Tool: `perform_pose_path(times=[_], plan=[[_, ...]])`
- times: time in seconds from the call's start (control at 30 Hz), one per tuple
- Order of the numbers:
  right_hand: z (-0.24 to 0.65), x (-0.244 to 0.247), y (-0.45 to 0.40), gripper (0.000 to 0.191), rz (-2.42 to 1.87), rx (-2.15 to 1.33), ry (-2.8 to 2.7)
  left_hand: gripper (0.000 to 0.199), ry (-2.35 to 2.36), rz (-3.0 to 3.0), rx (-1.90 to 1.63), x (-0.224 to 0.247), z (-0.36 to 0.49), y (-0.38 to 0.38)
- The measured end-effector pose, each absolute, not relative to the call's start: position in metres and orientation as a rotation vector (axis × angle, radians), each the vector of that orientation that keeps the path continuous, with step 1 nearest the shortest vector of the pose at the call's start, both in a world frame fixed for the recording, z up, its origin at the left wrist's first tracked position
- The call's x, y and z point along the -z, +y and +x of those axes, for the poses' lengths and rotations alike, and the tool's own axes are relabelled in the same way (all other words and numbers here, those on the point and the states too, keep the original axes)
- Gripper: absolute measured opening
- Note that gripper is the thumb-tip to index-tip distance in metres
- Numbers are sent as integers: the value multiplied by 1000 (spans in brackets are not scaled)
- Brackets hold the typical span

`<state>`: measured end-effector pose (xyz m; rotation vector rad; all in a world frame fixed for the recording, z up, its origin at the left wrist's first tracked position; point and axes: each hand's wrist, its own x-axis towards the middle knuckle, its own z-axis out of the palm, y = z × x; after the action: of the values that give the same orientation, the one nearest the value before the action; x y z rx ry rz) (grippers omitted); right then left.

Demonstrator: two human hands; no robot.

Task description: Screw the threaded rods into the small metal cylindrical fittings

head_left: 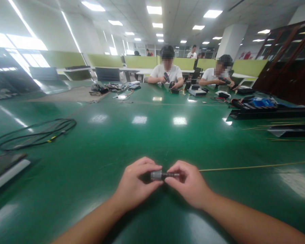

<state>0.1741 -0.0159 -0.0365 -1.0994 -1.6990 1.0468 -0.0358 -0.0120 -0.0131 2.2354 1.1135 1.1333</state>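
In front of me, a short cylindrical part (157, 175) lies sideways between my two hands. Its left end is a smooth grey barrel; a black ribbed section and a thin metal shaft run to the right. My left hand (136, 183) pinches the grey barrel between thumb and fingers. Around the black section and the shaft, the thumb and fingers of my right hand (189, 184) are closed. My fingers cover some of both ends, so its exact kind cannot be told.
The green table (112, 135) reflects ceiling lights. A thin rod (256, 167) extends right from beside my right hand. A coiled black cable (40, 135) and a flat device (7, 169) lie left. Black trays (269, 113) stand right. Two people (167, 73) work across the table with power tools.
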Motion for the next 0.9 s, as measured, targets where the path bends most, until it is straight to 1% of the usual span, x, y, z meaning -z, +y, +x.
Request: perform_pose_path(times=[0.9], plan=[[175, 35, -17, 8, -1146, -997, -1636, 25, 1181, 2261, -1174, 6, -44, -10]])
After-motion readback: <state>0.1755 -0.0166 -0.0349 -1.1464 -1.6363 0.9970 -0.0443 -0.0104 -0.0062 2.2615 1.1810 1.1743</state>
